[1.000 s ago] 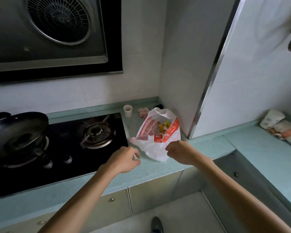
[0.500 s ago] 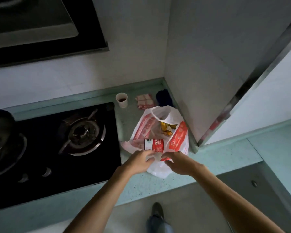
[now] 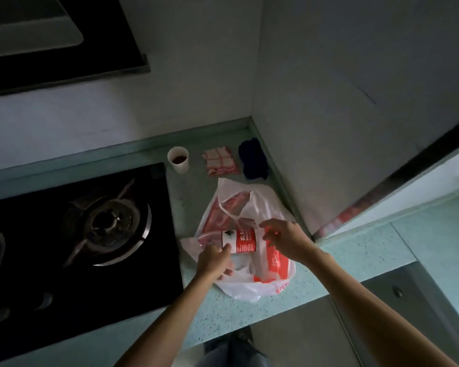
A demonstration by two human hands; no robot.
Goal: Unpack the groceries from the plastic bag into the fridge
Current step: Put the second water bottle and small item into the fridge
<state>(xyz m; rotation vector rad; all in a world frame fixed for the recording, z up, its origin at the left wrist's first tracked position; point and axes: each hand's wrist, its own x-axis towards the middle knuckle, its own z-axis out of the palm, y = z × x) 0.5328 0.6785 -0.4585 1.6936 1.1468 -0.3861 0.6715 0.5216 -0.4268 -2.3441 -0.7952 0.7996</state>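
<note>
Standing at pale green countertop (image 3: 350,263), black gas hob (image 3: 77,234) on my left, white tiled wall corner behind. White and red plastic bag (image 3: 252,284) lies slumped on the counter just right of the hob. My left hand (image 3: 212,262) grips the white end of a red-labelled can (image 3: 240,240), fingers curled around it, can lying sideways over the bag mouth. My right hand (image 3: 286,239) hovers just right of the can, fingers loosely spread, thumb and forefinger near the bag film, cannot tell if pinching. Behind the bag: paper cup (image 3: 178,159) with dark liquid, folded red-checked cloth (image 3: 220,164), dark blue cloth (image 3: 252,158) in the corner
</note>
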